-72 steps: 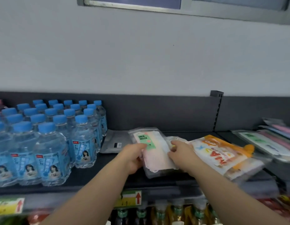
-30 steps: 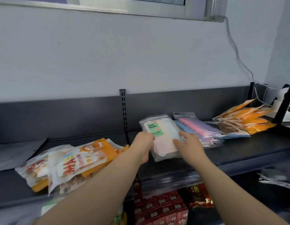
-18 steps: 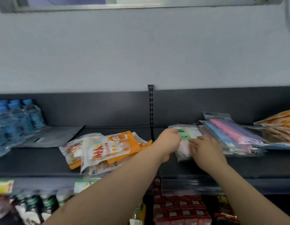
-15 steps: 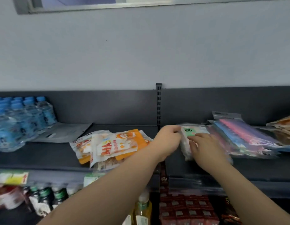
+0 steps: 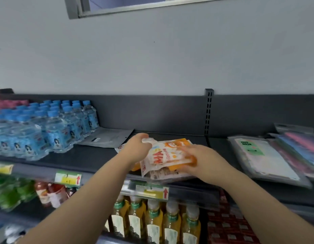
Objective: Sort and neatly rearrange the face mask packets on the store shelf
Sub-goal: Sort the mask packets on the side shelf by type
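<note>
Amber drink bottles (image 5: 153, 224) and red cartons (image 5: 232, 231) fill the lower shelf nearest me, under the price tags (image 5: 68, 178) on the rail. Above them both my forearms reach onto the dark top shelf (image 5: 93, 160), where a loose pile of orange-and-white mask packets (image 5: 165, 155) lies skewed, its near edge at the shelf lip. My left hand (image 5: 137, 150) has its grip closed on the pile's upper left corner, fingers curled round the crinkled plastic. My right hand (image 5: 203, 161) lies on the pile's right end; blur hides its fingers, so I cannot tell whether that grip pinches the edge or only presses flat. To the right, past the slotted upright (image 5: 208, 111), the clear FACE MASK packets (image 5: 261, 157) lie in a flat stack with the pink and blue packets (image 5: 297, 147) just beside them, overlapping at the edge. I'd judge that side sorted, though not quite square to the shelf front. Further back on the left a flat grey packet (image 5: 107, 138) lies near the pile's far corner, beside the blue-capped water bottles (image 5: 52, 127). So I reckon the job is partway. The orange pile needs squaring and setting back from the lip, and the grey packet is untouched. Behind everything runs the pale wall (image 5: 152, 59).
</note>
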